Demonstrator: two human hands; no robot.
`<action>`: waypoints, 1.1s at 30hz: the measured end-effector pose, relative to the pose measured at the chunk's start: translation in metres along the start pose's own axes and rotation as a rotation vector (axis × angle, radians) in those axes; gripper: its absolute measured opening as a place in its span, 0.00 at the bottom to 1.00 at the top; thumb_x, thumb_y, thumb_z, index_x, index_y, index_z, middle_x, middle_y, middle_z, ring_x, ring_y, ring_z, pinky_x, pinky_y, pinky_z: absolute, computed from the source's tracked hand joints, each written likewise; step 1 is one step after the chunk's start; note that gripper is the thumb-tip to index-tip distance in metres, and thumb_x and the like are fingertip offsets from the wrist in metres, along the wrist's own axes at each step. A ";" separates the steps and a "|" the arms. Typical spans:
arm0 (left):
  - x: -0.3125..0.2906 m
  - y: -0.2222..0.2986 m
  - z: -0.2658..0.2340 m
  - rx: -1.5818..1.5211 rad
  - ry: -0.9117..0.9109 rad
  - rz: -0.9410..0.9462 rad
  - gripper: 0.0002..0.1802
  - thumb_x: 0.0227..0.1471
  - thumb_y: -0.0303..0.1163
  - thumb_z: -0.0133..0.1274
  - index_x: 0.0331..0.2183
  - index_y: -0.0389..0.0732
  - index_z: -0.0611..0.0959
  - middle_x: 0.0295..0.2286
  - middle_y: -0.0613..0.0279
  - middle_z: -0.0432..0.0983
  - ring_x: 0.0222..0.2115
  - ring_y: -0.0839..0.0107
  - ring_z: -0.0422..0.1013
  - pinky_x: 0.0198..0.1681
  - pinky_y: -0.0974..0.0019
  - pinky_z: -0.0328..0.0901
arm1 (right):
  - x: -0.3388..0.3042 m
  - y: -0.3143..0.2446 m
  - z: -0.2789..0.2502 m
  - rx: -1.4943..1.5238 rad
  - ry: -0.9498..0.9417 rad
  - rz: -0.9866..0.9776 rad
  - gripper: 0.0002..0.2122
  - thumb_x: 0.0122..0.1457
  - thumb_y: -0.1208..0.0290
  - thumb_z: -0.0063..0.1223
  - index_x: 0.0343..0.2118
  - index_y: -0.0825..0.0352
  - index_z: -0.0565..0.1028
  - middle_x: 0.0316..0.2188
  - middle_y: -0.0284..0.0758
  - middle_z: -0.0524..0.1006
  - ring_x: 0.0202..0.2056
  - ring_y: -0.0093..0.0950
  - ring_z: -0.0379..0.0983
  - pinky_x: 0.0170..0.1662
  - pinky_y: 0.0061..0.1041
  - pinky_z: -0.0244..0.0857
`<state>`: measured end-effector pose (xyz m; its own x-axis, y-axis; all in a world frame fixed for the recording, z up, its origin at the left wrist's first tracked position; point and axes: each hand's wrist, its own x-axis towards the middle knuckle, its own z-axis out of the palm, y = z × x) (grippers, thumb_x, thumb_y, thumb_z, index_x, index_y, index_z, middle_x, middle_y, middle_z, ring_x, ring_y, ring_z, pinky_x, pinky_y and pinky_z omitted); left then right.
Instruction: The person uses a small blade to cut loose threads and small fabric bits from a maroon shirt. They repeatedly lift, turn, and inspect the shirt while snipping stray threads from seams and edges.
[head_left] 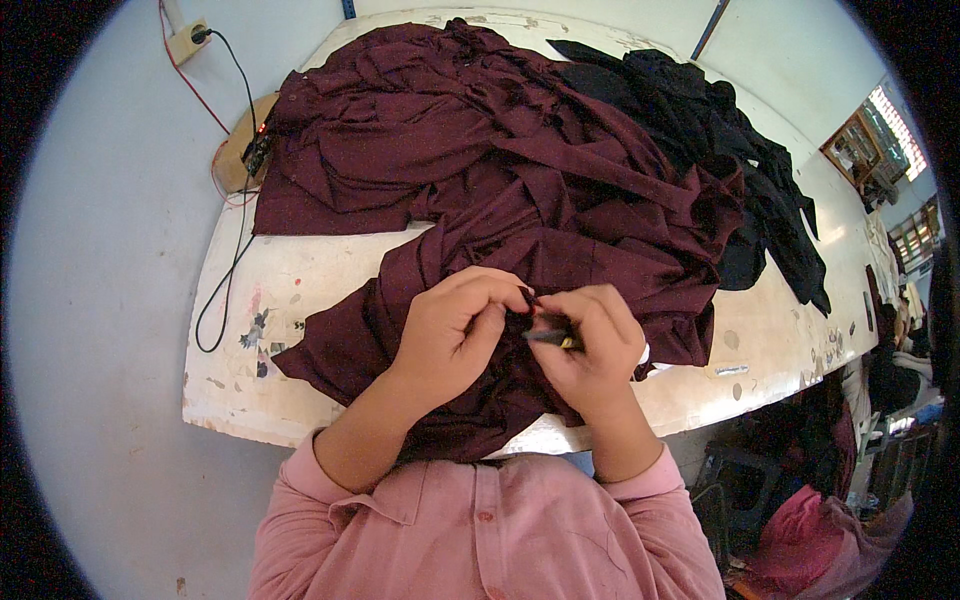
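Two bare hands work over maroon cloth [590,180], heaped on the white table [325,262] and reaching its near edge. Left hand [452,325] fingertips pinch a small fold; right hand [597,345] fingers curl round a small dark tool [562,339] with a yellow patch. Possible trouble: if the tool is sharp, a slip could nick the fold or the left fingertips, which are near it. Heap weight could tug the fold loose. Hard to see: tool type and tip, partly covered by right fingers; exact pinch contact. Black cloth [690,110] is partly hidden behind the maroon.
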<state>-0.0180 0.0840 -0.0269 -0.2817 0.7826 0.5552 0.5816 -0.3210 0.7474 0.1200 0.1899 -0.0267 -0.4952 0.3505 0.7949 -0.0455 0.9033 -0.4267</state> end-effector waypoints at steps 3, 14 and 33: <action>-0.005 -0.004 0.005 -0.339 0.057 -0.101 0.06 0.52 0.17 0.46 0.33 0.32 0.77 0.37 0.57 0.75 0.38 0.73 0.71 0.41 0.71 0.66 | -0.001 0.001 -0.001 -0.130 -0.025 -0.186 0.18 0.34 0.69 0.63 0.33 0.64 0.77 0.26 0.34 0.75 0.23 0.29 0.72 0.23 0.25 0.64; -0.005 -0.005 0.003 -0.633 -0.034 -0.272 0.08 0.56 0.23 0.51 0.39 0.33 0.76 0.39 0.62 0.72 0.38 0.79 0.68 0.43 0.76 0.63 | 0.010 -0.004 -0.008 0.357 -0.078 0.287 0.11 0.47 0.78 0.59 0.36 0.69 0.77 0.28 0.35 0.74 0.30 0.26 0.70 0.36 0.22 0.63; -0.003 -0.006 0.006 -0.719 0.029 -0.303 0.06 0.55 0.25 0.53 0.37 0.37 0.77 0.38 0.67 0.72 0.39 0.81 0.67 0.45 0.76 0.61 | 0.011 -0.010 -0.022 0.174 -0.277 0.251 0.16 0.57 0.74 0.53 0.48 0.72 0.73 0.34 0.42 0.75 0.33 0.30 0.72 0.38 0.21 0.64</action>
<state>-0.0156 0.0865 -0.0352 -0.3752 0.8801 0.2910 -0.1582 -0.3702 0.9154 0.1343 0.1897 -0.0043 -0.7233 0.4537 0.5206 -0.0273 0.7345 -0.6781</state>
